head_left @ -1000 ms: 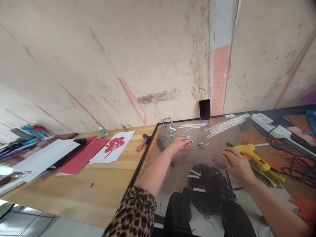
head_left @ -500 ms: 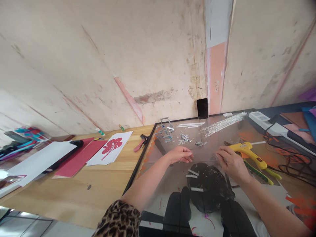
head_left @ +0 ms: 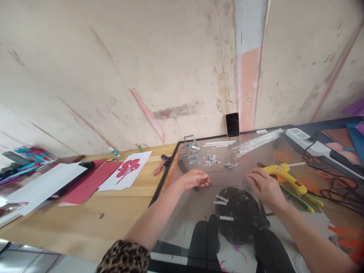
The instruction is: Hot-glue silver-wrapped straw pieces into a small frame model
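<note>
Black-edged tabletop (head_left: pixel 227 177), silvery scraps (head_left: pixel 212 159) beyond both hands (head_left: pixel 195 179).

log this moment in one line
left hand: loosely curled, near silvery scraps | right hand: pinched, contents unclear, beside yellow glue gun | around: thin silvery strands, upright phone

silver scraps (head_left: pixel 212 159) near white sticks (head_left: pixel 218 143)
</note>
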The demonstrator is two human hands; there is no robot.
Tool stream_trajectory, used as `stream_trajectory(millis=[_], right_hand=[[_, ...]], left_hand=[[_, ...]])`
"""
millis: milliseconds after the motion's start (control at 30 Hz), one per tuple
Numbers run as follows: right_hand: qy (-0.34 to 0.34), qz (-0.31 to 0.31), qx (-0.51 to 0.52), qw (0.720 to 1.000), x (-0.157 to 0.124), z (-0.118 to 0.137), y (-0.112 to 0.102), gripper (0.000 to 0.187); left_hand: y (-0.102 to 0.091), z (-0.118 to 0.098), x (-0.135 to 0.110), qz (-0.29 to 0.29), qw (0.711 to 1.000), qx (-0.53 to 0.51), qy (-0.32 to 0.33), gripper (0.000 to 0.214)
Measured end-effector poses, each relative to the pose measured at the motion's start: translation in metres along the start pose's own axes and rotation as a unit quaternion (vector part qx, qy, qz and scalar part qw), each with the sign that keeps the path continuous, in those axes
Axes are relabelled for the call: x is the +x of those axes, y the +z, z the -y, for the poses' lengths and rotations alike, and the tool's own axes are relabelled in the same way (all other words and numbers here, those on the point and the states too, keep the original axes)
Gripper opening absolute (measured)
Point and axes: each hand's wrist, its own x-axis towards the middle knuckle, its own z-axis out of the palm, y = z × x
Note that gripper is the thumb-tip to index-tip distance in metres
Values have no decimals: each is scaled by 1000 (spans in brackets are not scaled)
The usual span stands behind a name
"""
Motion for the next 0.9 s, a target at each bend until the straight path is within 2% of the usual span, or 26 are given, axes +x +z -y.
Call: stream_trajectory(millis=[100, 233, 333, 400, 500, 633, 700, 800, 900], right_hand=[[1, 6, 0, 1000, 0, 1, 0, 20], [12, -5, -14, 1000, -3, -6, -5, 19], [25, -18, -12, 999, -4, -10, -8, 19], [30, -19, -6, 999, -4, -9, -9, 19], [34, 5, 5, 999, -2, -4, -9, 21], [62, 51, 29, 996, 3, 1, -13, 22], [72, 94, 35, 992, 4, 2, -18, 20], [50, 185, 31, 981, 4, 4, -24, 15], [19, 235, 25, 971, 1, 10, -26, 12]], left_hand=[[6, 0, 13, -40, 999, 14, 24, 38], [18, -20, 45, -141, 983, 52, 104, 32], [23, -34, 50, -172, 970, 89, 150, 32], [22, -38, 41, -172, 964, 118, 167, 31], [18, -35, 13, -153, 960, 165, 165, 28], [19, -24, -33, -86, 961, 228, 130, 21], [22, -17, -50, -51, 941, 318, 101, 20], [27, -9, -65, -57, 922, 372, 91, 20], [31, -1, -68, -83, 925, 357, 104, 21]])
